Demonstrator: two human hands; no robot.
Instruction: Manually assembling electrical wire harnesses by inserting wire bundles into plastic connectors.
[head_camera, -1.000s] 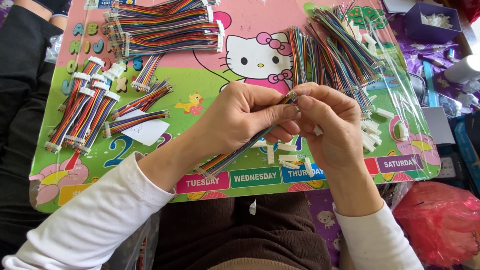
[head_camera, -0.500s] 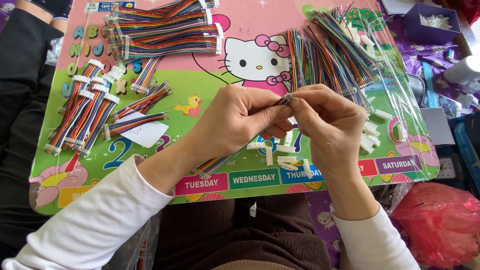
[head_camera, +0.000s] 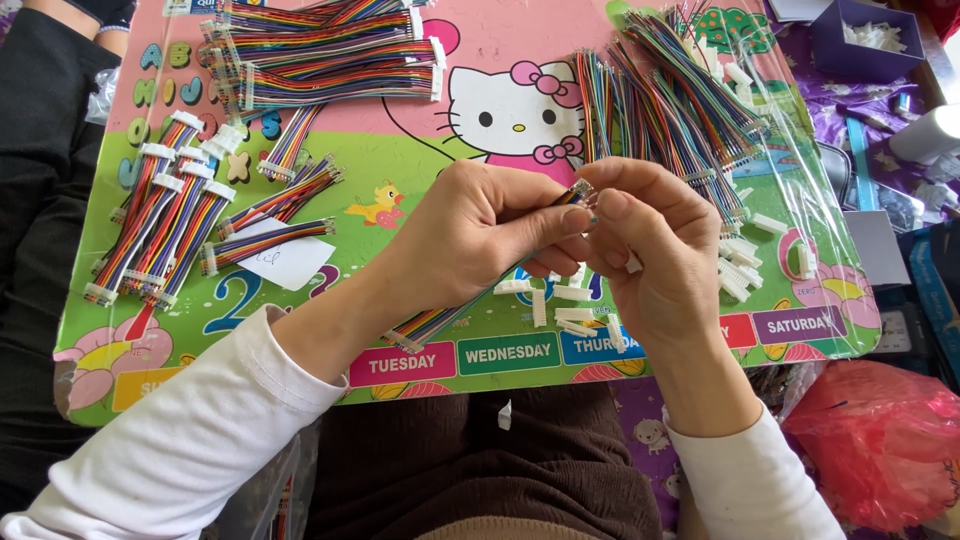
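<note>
1. Since the earlier frames, both hands have lifted a little and drawn closer together, and the striped cable has slid further up through the left hand, so less of its tail trails below.
2. Left hand is curled, thumb and forefinger pinching the upper end of a rainbow ribbon cable close to its tip.
3. Right hand is also curled, its thumb and forefinger pressed onto the cable tip, where a small connector sits between the fingertips of both hands; whether it is fully seated I cannot tell.
4. From the left hand's grip the cable runs down and back toward the left wrist, its free end lying on the tabletop just below that hand.
5. Under both hands lies a colourful cartoon play mat that covers the tabletop, printed with letters, numbers and a cat figure.
6. Just below and between the hands, loose white connector housings lie scattered on the mat; more white housings sit just to the right of the right hand.
7. Beyond the right hand, a loose pile of coloured wires lies partly on a clear plastic bag.
8. Beyond the left hand, finished cable bundles are stacked; further left, shorter cables with white plugs lie side by side, with a white paper slip near them.
9. Right of the right forearm sits a red plastic bag.
</note>
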